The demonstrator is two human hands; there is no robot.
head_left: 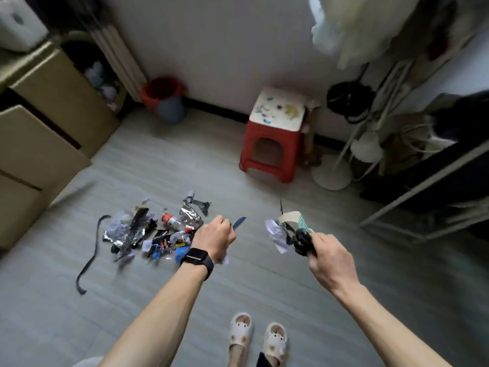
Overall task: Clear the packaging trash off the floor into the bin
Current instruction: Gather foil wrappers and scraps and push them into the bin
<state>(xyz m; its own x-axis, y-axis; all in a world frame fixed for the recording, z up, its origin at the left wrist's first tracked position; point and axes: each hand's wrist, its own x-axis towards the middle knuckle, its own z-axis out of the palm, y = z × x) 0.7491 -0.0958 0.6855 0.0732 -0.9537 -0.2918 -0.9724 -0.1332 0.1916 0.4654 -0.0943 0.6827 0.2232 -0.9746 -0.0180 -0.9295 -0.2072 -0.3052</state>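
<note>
A heap of packaging trash (150,231) lies on the grey floor left of centre: foil wrappers, dark plastic scraps, a small red-capped bottle and blue bits. A long dark strip (91,250) curls at its left. My left hand (215,238), with a black watch on the wrist, is closed on a small blue wrapper piece (239,222) just right of the heap. My right hand (326,256) is raised to the right, gripping a bundle of trash (288,230) of paper, cardboard and black plastic. A red bin (161,92) stands by the far wall.
Cardboard boxes (39,139) line the left side. A red stool (274,136) with a white top stands ahead. A fan base (332,173), a rack and a dark frame crowd the right. My slippered feet (258,337) are at the bottom. A grey ball (171,109) leans on the bin.
</note>
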